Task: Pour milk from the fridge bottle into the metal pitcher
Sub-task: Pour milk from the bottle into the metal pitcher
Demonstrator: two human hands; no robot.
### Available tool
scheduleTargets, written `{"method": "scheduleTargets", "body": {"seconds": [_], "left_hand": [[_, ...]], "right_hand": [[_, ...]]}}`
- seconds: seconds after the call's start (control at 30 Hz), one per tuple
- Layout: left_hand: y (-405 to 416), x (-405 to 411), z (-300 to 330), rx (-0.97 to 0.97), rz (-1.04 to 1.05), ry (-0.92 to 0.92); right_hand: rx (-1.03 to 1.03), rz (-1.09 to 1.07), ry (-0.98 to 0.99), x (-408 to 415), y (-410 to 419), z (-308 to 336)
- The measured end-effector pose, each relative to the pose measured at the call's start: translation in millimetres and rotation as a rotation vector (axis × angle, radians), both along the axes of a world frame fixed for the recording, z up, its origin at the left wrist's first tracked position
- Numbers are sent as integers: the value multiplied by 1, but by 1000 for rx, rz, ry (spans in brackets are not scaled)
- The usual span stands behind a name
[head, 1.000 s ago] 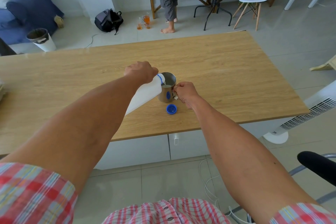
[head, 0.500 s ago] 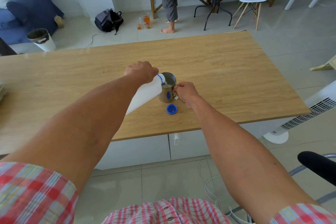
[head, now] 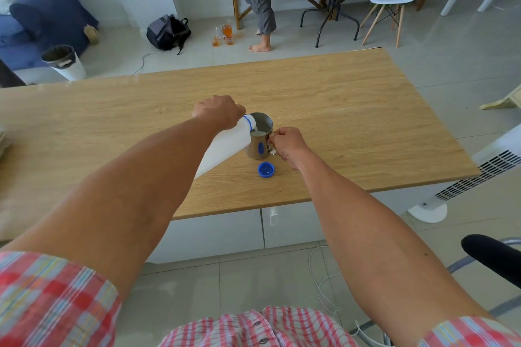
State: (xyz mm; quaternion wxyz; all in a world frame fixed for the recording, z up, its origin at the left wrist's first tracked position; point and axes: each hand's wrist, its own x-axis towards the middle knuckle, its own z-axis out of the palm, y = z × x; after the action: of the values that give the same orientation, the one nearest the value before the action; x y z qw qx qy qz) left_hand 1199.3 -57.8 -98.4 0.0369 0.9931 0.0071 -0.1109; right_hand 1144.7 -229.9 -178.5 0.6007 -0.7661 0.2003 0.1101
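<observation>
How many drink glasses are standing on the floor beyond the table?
3, clustered on the floor left of the standing person's bare foot: a tall amber-filled one, a short one at left, and one in front. More may be hidden behind them.

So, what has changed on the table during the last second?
Nothing visibly moved. The left hand holds the tilted milk bottle over the metal pitcher, the right hand grips its handle, and the blue cap lies beside it.
</observation>
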Motion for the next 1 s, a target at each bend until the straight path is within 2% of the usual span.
{"method": "scheduleTargets", "body": {"seconds": [1.0], "left_hand": [[-2, -3, 4, 14, 1, 12]], "right_hand": [[-13, 2, -3, 5, 0, -9]]}}
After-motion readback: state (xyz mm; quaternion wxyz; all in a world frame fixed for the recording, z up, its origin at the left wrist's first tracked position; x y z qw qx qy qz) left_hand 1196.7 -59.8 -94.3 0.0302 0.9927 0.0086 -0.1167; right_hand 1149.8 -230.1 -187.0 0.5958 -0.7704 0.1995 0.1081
